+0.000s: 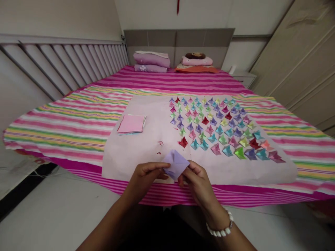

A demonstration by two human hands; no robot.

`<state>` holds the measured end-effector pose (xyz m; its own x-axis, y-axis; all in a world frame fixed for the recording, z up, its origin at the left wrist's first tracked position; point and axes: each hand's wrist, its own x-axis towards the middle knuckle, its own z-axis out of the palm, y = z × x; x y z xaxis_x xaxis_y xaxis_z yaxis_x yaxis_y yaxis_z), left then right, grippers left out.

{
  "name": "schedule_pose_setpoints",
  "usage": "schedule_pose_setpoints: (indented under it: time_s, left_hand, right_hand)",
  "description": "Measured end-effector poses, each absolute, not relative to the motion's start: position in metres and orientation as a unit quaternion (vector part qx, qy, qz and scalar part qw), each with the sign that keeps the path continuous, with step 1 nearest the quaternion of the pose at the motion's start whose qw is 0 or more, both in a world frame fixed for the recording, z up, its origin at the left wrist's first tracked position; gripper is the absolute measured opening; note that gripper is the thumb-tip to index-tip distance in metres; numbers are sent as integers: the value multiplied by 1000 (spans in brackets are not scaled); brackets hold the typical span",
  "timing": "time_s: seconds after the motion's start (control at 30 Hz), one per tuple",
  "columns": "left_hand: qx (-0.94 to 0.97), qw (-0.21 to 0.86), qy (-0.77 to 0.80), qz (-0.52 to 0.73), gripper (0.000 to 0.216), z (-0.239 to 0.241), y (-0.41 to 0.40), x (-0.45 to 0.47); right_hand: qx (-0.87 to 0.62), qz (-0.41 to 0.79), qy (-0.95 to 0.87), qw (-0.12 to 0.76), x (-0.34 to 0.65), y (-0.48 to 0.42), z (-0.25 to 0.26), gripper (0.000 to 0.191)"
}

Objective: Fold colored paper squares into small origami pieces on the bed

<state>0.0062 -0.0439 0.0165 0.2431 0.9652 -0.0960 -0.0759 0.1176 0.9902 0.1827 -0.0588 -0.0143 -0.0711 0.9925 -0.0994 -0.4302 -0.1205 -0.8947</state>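
Observation:
A partly folded sheet of purple origami paper [178,164] is held between my two hands, above the front edge of a large white sheet [146,153]. My left hand [146,176] pinches its left corner between thumb and fingers. At the right corner, my right hand [196,177] grips it, some fingertips hidden beneath the paper. Just beyond, a dark red folded paper piece [183,142] sits on the sheet. Rows of small folded paper pieces [219,129] in many colours cover its right side. To the left lies a stack of square paper [131,123], pink on top.
The white sheet lies on a bed with a striped cover [70,122]. Folded purple bedding [152,62] and a pink and orange pile [196,64] rest by the headboard [157,38]. A slatted rail [65,66] runs along the left; a wardrobe [300,62] stands at right.

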Motion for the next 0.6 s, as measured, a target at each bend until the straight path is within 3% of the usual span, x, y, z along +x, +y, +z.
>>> schedule_pose_setpoints:
  time_s: [0.23, 0.47, 0.6]
  left_hand:
    - [558, 551, 445, 433, 13, 18, -48, 9]
    - [599, 475, 440, 472, 10, 9, -47, 16]
    - [638, 449, 422, 462, 8, 11, -48, 15]
  right_hand:
    - [-390, 646, -347, 557, 181, -60, -12, 14]
    - [-351, 654, -356, 569, 185, -58, -12, 33]
    - [-419, 610, -372, 560, 185, -55, -13, 26]
